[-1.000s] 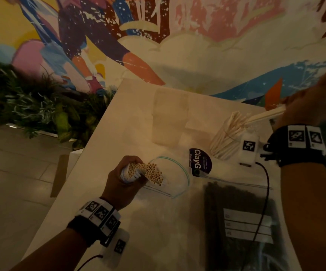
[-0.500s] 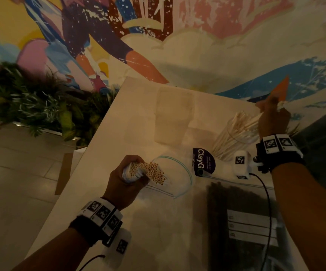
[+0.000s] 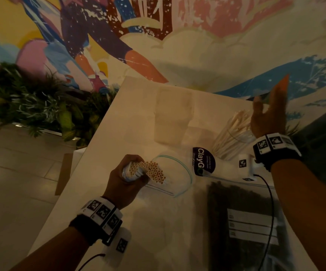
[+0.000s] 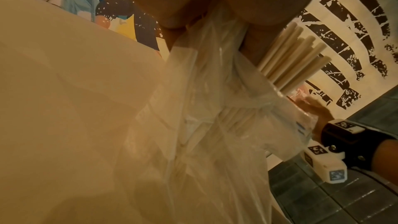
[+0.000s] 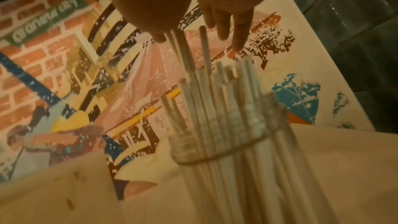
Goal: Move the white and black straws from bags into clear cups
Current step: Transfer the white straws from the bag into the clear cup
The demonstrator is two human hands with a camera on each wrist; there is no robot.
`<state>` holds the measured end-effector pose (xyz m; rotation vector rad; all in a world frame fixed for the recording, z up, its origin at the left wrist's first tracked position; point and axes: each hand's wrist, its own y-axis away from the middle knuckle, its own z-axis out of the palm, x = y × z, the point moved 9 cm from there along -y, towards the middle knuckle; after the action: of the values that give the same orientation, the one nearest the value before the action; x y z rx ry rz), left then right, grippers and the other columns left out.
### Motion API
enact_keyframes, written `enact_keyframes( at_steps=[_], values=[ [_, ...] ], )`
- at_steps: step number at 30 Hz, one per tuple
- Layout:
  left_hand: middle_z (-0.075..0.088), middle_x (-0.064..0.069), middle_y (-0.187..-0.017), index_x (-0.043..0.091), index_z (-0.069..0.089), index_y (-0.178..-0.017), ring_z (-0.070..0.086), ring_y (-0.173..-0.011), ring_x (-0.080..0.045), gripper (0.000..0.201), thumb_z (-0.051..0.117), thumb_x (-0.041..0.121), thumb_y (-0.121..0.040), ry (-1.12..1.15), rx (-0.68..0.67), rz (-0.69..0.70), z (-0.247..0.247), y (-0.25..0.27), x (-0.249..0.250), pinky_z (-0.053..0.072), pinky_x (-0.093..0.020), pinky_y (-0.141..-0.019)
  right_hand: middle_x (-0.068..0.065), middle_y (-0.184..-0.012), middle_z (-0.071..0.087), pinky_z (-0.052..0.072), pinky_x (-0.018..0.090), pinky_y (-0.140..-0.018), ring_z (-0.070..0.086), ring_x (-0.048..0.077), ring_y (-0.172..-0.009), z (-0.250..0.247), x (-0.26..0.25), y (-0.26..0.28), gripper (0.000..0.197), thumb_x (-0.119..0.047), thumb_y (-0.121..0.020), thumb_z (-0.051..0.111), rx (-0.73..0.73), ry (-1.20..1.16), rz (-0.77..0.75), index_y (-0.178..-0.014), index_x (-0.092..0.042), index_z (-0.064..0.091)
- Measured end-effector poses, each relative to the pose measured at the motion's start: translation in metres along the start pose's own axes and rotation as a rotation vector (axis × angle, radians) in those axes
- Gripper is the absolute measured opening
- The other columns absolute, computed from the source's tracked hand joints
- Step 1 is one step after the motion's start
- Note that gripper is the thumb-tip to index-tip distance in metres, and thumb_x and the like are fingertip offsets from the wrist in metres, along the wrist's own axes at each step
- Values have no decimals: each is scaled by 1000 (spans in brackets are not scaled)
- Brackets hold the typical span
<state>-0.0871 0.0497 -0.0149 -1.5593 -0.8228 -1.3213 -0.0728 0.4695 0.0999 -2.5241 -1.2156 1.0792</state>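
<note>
White straws (image 3: pixel 234 133) in cup, mural (image 3: pixel 158 32) behind, planter (image 3: pixel 31 106) left

clear cup (image 5: pixel 226 142) blurred, contents perhaps straws

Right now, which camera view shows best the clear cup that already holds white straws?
The right wrist view: the clear cup fills the frame, rim and white straws visible, though blurred. The head view shows it small and dim beside the right hand. In the left wrist view I cannot make it out.
</note>
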Motion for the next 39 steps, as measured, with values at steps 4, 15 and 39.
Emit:
enact_keyframes(
  at_steps=[4, 15, 39],
  values=[
    [65, 16, -95, 49, 57, -93, 66, -87, -13, 38, 78, 46, -63, -35, 0, 7, 1, 0, 5, 55, -37, -77, 22, -149, 32, 28, 53, -110, 31, 38, -135, 43, 16, 5, 56, -46, -101, 25, -329, 243, 30, -139, -7, 38],
    [64, 15, -97, 48, 56, -91, 65, -86, -16, 33, 71, 34, -65, -81, -9, -19, 3, 1, 6, 55, -49, -75, 18, -141, 41, 36, 50, -99, 37, 38, -126, 54, 2, 14, 48, -30, -96, 44, -345, 456, -188, -139, -8, 38],
    [30, 42, -133, 43, 29, -136, 34, -123, 18, 96, 79, 55, -56, -405, -149, 96, 15, -8, 10, 35, -10, -102, 1, -114, 69, 51, 24, -83, 65, 14, -97, 71, -128, 247, 53, -55, -87, 46, -587, -364, -384, -124, -20, 60]
  ],
)
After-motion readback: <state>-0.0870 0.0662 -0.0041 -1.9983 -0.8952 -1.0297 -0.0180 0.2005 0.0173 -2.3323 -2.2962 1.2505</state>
